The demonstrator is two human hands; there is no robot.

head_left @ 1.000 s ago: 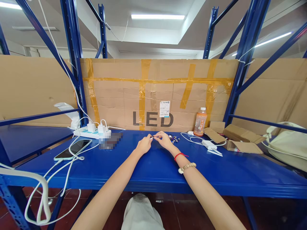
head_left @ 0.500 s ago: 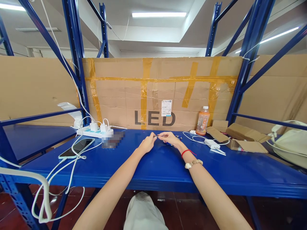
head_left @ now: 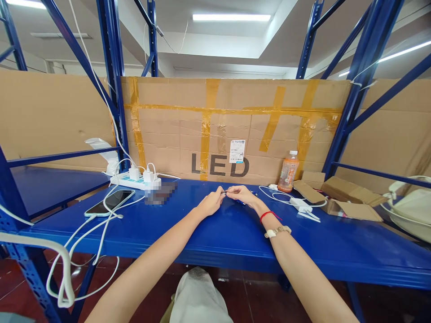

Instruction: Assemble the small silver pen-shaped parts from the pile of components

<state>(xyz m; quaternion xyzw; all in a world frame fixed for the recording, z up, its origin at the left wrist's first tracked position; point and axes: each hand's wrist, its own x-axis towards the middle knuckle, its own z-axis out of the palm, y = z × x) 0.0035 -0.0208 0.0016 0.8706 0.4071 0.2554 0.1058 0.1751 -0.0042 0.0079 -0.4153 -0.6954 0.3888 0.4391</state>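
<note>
My left hand (head_left: pixel 212 201) and my right hand (head_left: pixel 242 194) meet over the middle of the blue shelf (head_left: pixel 222 233). The fingertips of both are pinched around one small, slim piece (head_left: pixel 225 193), mostly covered by the fingers and too small to name. Just behind and under my right hand lie a few small dark blue and shiny bits (head_left: pixel 239 202), partly hidden by it. A red string and a pale scrunchie-like band circle my right wrist.
Left on the shelf are a phone (head_left: pixel 109 202), a white power strip (head_left: pixel 134 180) with plugs, and trailing white cables. To the right stand an orange drink bottle (head_left: pixel 288 172), a white adapter (head_left: pixel 301 205) with its cord, and an opened cardboard box (head_left: pixel 353 210). A cardboard panel (head_left: pixel 161 139) closes the back.
The view has shifted slightly, so everything sits a little further right. Both hands stay together at the same spot with fingers pinched, with only small finger movement.
</note>
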